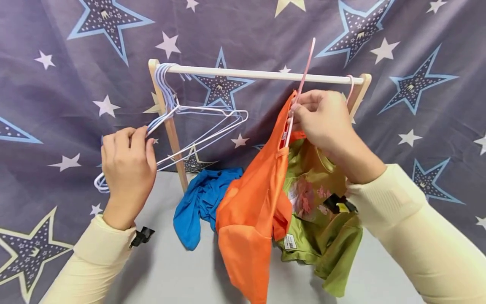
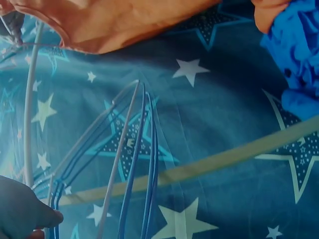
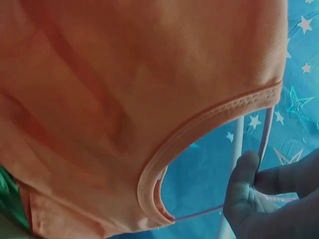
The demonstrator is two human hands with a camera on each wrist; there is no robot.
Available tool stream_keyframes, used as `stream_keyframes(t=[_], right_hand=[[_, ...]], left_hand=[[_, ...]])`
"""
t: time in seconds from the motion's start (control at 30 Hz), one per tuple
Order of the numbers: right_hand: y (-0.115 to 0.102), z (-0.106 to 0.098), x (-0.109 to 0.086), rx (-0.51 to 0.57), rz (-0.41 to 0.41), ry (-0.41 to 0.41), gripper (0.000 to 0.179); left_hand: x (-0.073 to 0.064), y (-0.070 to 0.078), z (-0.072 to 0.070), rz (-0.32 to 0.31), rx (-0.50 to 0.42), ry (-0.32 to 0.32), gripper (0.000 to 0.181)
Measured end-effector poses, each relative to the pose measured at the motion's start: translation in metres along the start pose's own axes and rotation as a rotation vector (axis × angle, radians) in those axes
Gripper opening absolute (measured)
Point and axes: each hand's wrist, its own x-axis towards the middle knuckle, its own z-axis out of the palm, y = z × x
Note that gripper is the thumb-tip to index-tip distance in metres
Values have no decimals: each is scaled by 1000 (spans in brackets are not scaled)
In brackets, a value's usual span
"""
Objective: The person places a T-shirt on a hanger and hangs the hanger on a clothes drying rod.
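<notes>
Presently, right of centre, the right hand (image 1: 322,118) pinches the pink hanger (image 1: 309,59) in the orange shirt (image 1: 247,202); at left, the left hand (image 1: 127,158) grips bunched hangers (image 1: 161,121). A weak pinch could drop the shirt.

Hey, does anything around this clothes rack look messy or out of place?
Yes, the blue garment: it's crumpled in a heap, partly behind the orange shirt, with no hanger visible in it, while that shirt has a pink hanger in its neck.
</notes>
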Motion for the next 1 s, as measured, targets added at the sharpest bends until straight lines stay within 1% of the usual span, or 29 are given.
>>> stream_keyframes(t=[0.17, 0.3, 0.4, 0.47, 0.6, 0.83, 0.9, 1.0], right_hand=[[-2, -16, 13, -22, 9, -26, 21], [-2, -33, 27, 18, 8, -75, 18], [0, -46, 36, 46, 20, -97, 16], [1, -53, 41, 48, 31, -104, 16], [8, -67, 48, 1, 33, -108, 19], [25, -91, 53, -115, 35, -141, 22], [29, -96, 55, -165, 39, -148, 23], [32, -99, 56, -285, 40, -153, 24]], left_hand=[[3, -8, -3, -23, 18, -27, 31], [1, -12, -5, -16, 28, -52, 31], [0, -13, -4, -15, 26, -52, 31], [-1, -12, -2, -31, 18, -36, 29], [-2, -11, 0, -48, 6, -26, 26], [-3, -10, -1, -41, 13, -36, 25], [-3, -9, -1, -39, 13, -34, 25], [-3, -10, -1, -36, 13, -36, 25]])
